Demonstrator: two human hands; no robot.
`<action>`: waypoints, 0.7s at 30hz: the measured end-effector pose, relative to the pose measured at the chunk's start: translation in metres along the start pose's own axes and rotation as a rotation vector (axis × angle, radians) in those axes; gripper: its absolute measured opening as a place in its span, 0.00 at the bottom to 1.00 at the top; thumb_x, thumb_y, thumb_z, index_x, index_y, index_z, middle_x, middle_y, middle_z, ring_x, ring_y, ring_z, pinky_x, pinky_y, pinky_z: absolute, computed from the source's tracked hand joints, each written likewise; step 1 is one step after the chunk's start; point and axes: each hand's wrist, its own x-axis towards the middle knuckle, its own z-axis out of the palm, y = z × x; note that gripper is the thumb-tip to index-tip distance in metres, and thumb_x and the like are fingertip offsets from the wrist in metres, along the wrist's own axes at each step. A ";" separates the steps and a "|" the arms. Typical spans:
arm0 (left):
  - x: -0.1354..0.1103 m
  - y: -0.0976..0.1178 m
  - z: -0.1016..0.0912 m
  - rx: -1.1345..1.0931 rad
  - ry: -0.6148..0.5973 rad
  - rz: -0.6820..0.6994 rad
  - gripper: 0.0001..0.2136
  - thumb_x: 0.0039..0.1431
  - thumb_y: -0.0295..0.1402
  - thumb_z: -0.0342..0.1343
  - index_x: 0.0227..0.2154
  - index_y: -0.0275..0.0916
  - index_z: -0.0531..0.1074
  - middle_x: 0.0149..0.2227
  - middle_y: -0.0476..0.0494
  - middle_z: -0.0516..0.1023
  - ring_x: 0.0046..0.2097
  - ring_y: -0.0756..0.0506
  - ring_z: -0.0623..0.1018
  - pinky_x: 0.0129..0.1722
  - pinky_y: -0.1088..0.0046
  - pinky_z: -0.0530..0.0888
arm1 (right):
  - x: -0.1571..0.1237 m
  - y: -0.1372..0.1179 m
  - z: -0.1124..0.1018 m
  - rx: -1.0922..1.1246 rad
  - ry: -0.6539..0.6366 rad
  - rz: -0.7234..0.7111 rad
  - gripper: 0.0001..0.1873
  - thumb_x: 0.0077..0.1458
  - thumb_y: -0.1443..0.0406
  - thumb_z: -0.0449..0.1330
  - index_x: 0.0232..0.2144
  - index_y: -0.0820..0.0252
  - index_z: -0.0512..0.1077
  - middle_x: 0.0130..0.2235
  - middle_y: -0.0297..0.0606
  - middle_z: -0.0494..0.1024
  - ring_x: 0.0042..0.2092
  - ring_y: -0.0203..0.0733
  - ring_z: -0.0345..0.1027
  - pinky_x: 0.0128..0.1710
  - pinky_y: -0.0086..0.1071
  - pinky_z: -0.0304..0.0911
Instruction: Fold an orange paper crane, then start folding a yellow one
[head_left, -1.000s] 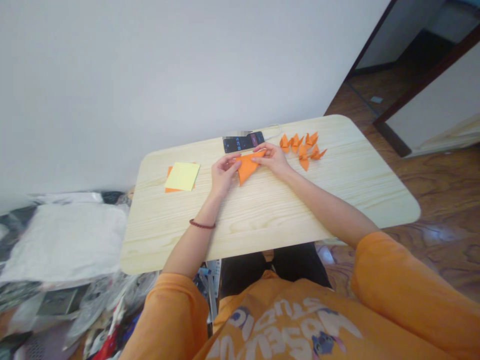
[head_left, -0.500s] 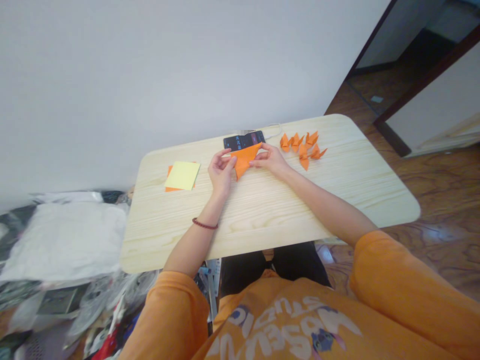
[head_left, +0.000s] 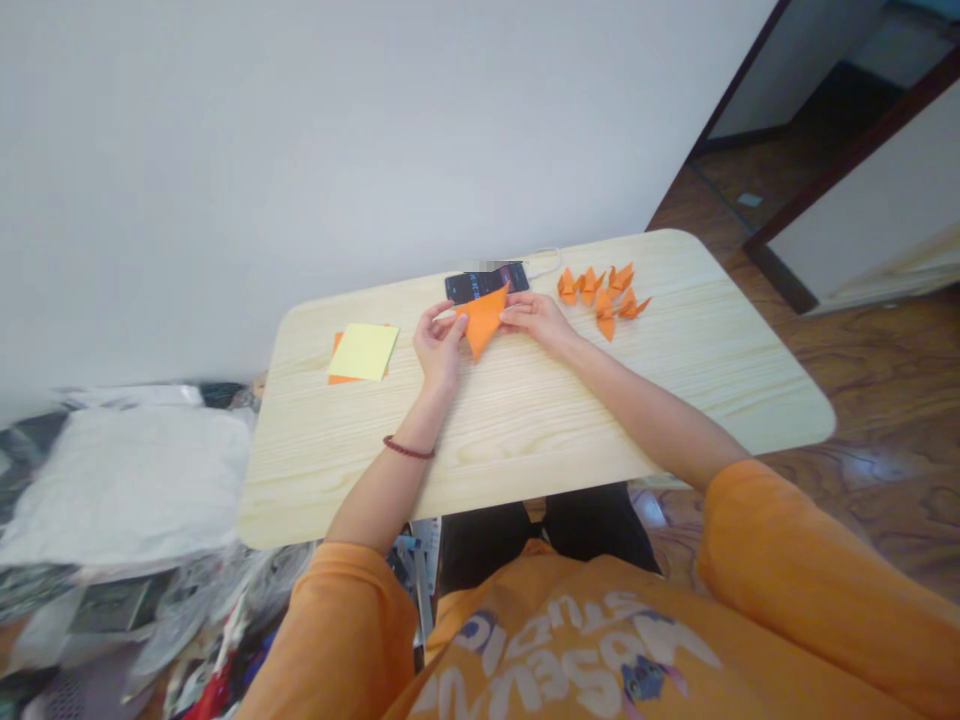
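Orange paper (head_left: 484, 322): tilted steeper since a second ago, tip towards one o'clock; pinched by left hand (head_left: 439, 345) and right hand (head_left: 541, 320); judged part-folded.

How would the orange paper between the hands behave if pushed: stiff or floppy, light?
The orange paper is probably light: the left hand merely pinches one edge, the right hand touching the opposite one. Likely moderately stiff, since it keeps a pointed shape; being thin, it may crease under hard pushing.
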 end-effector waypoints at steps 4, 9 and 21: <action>-0.002 0.000 0.001 -0.017 -0.052 -0.023 0.24 0.35 0.37 0.72 0.39 0.38 0.73 0.25 0.51 0.77 0.30 0.50 0.79 0.35 0.75 0.75 | -0.001 0.000 0.000 -0.053 -0.006 -0.022 0.21 0.29 0.62 0.75 0.29 0.64 0.77 0.30 0.38 0.81 0.32 0.37 0.73 0.33 0.30 0.69; -0.003 0.001 0.003 0.005 -0.051 -0.008 0.23 0.38 0.35 0.72 0.40 0.38 0.73 0.25 0.49 0.78 0.31 0.49 0.79 0.36 0.74 0.76 | 0.001 0.001 -0.001 0.015 -0.011 -0.015 0.21 0.31 0.57 0.74 0.26 0.65 0.79 0.30 0.39 0.81 0.31 0.35 0.71 0.32 0.28 0.68; -0.005 -0.001 0.005 0.046 -0.071 0.004 0.26 0.37 0.38 0.72 0.41 0.39 0.72 0.26 0.50 0.78 0.31 0.49 0.80 0.37 0.74 0.76 | 0.002 0.004 -0.001 0.202 0.127 -0.098 0.14 0.32 0.62 0.74 0.19 0.61 0.74 0.28 0.33 0.78 0.34 0.35 0.72 0.41 0.32 0.69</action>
